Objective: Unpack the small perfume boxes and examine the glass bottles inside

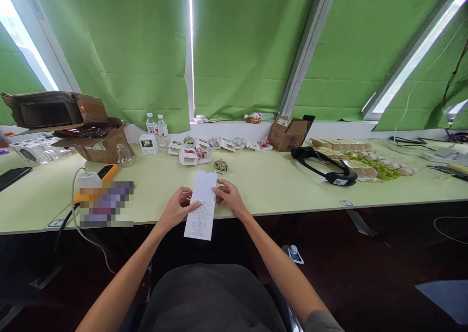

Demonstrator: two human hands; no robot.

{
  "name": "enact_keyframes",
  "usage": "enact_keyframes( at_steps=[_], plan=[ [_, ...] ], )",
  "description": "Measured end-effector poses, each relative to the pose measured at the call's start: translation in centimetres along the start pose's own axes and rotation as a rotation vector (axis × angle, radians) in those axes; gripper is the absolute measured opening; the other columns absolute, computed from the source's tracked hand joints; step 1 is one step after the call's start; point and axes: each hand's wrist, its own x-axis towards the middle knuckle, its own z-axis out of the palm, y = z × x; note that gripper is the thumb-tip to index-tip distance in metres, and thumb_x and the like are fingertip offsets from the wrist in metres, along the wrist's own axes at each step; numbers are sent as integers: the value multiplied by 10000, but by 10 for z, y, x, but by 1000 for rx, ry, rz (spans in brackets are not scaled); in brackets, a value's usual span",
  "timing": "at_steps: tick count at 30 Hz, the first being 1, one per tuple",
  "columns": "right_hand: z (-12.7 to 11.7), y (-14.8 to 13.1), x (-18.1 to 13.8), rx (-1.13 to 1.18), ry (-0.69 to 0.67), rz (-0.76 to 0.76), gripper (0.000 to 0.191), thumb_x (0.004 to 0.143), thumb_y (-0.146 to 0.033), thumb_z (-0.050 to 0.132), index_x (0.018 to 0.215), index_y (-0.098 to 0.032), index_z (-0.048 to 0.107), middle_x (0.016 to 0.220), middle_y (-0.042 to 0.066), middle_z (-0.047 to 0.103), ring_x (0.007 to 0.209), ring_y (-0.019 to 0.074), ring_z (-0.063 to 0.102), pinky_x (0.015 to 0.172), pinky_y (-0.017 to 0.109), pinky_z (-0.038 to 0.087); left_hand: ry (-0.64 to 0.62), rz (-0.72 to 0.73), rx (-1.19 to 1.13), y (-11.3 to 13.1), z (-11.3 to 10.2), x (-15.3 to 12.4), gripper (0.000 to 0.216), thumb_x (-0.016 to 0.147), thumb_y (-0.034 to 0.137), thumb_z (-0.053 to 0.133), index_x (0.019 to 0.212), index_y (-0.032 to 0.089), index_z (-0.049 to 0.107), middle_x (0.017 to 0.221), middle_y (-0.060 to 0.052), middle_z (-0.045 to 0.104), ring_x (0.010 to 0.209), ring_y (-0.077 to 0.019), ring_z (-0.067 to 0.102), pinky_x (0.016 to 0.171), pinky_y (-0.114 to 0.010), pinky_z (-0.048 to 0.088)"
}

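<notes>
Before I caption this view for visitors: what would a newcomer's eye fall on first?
Probably the bright green sheets, filling the background behind the table. Next, near the middle, the white printed card, held by the left hand and the right hand. The black headset stands out too, lying on the table to the right.

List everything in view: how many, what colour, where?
Printed card: 1, white, front centre
Round ornament: 1, goldish, beyond card
Small open boxes: several, white, back
Upright box: 1, white, back left
Standing bottles: 2, clear, back left
Lying bottle: 1, clear, sill
Cartons: 3, brown, two left, one right
Gadget: 1, orange, left
Phone-like slab: 1, black, far left
Headset: 1, black, right
Round objects: several, whitish, right
Tabletops: several joined, pale green, mid-view
Curtains: several, green, behind
Blurred patch: 1, purplish, left; contents unclear
Cables: several, white and black, both sides
Left hand: 1, bare, card's left edge
Right hand: 1, bare, card's right edge
</notes>
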Motion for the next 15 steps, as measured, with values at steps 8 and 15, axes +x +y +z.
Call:
enact_keyframes(
  at_steps=[8,15],
  plan=[
    [1,-3,-2,-15,-3,0,425,706,-474,713,983,-161,635,590,-16,603,490,124,545,475,255,451,16,2,3,2,1,0,392,757,463,674,945,216,435,878,-22,659,734,-174,659,595,-274,512],
    [1,-1,-1,-18,1,6,425,704,-477,716,978,-161,635,580,-20,597,483,122,542,470,252,448,8,10,4,1,0,0,378,768,444,668,956,214,435,871,-22,650,723,-173,653,585,-274,507]
  ],
)
